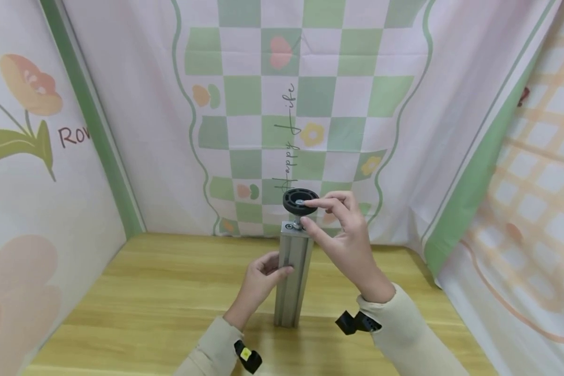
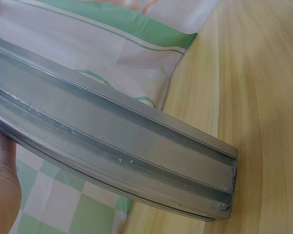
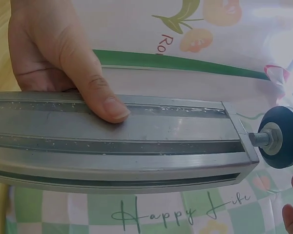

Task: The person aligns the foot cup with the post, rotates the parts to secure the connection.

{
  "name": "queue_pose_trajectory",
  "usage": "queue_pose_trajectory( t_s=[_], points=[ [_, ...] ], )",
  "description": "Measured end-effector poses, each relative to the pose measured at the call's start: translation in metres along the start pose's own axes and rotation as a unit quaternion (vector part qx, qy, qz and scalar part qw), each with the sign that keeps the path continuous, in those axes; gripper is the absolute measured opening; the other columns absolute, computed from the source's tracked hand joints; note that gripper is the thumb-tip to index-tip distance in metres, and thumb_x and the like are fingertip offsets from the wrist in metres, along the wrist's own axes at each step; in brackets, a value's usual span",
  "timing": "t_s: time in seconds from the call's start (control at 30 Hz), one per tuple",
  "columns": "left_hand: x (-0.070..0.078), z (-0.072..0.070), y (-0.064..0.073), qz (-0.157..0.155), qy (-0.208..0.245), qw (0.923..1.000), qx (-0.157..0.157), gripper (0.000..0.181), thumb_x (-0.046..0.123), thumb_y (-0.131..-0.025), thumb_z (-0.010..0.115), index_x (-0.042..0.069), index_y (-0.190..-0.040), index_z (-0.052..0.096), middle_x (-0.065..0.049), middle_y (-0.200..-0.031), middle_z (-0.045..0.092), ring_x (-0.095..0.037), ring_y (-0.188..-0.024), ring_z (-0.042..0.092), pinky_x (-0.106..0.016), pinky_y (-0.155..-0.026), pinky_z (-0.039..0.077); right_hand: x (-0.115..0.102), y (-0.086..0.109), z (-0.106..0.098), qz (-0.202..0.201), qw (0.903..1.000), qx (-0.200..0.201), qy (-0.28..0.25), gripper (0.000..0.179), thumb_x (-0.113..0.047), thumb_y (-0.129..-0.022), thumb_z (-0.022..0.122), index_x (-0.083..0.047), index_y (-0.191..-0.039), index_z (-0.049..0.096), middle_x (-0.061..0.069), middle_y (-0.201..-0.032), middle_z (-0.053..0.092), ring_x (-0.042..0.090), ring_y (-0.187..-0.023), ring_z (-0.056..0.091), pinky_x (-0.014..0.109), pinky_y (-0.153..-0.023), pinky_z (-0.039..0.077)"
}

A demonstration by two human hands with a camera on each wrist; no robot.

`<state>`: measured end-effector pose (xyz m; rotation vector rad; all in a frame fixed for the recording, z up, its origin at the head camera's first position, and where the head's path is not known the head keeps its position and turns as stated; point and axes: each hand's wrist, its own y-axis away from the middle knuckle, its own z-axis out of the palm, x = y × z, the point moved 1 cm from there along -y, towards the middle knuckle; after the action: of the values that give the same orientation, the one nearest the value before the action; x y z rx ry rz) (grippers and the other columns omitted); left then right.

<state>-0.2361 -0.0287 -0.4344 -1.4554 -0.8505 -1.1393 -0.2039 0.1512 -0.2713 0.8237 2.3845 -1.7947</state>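
Observation:
An aluminium extrusion (image 1: 291, 282) with slotted sides stands upright, its lower end at the wooden table. A black round leveling foot (image 1: 289, 201) sits on a threaded stud (image 3: 258, 139) at the top end, disc upward. My left hand (image 1: 263, 279) grips the extrusion about midway, the thumb lying along its face in the right wrist view. Up at the disc, my right hand (image 1: 345, 235) holds the leveling foot at its right edge, index fingertip over the disc's middle and thumb below near the stud. Only parts of the right fingers show in the right wrist view.
Wooden tabletop (image 1: 169, 292) spreads around the extrusion's base. A checkered cloth curtain (image 1: 244, 94) hangs behind the table, with printed cloth (image 1: 19, 209) on the left and more (image 1: 536, 224) on the right. Black wrist cameras (image 1: 357, 322) sit at both cuffs.

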Motion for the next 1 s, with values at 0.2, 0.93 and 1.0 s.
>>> queue_pose_trajectory(
  t_s=[0.2,0.93,1.0],
  points=[
    [0.0,0.0,-0.001,-0.001,0.004,1.0,0.003,0.044,0.03,-0.086,0.082,0.009,-0.122,0.069,-0.006,-0.108,0.071,-0.021,-0.102,0.066,-0.029,-0.088,0.055,0.003,-0.004,-0.003,0.008,1.0,-0.004,-0.002,0.031,-0.009,-0.091,0.069,-0.008,-0.123,0.067,0.011,-0.123,0.056,0.025,-0.116,0.048,0.04,-0.098,0.039],
    [0.001,0.0,-0.001,-0.004,0.0,1.0,-0.005,0.045,0.031,-0.086,0.081,0.008,-0.123,0.068,-0.006,-0.109,0.071,-0.021,-0.103,0.066,-0.028,-0.089,0.055,0.034,-0.009,0.007,0.172,0.9067,-0.131,-0.362,0.052,-0.034,-0.112,0.021,-0.006,-0.15,0.043,0.014,-0.156,0.037,0.027,-0.145,0.031,0.05,-0.116,0.023],
    [0.0,0.0,-0.001,-0.005,-0.003,1.0,-0.003,0.046,0.031,-0.086,0.082,0.008,-0.123,0.068,-0.006,-0.109,0.071,-0.021,-0.103,0.066,-0.028,-0.089,0.055,0.034,-0.008,0.009,0.168,0.9126,-0.126,-0.351,0.05,-0.034,-0.112,0.023,-0.009,-0.148,0.045,0.012,-0.155,0.039,0.027,-0.145,0.032,0.05,-0.116,0.025]
  ],
)
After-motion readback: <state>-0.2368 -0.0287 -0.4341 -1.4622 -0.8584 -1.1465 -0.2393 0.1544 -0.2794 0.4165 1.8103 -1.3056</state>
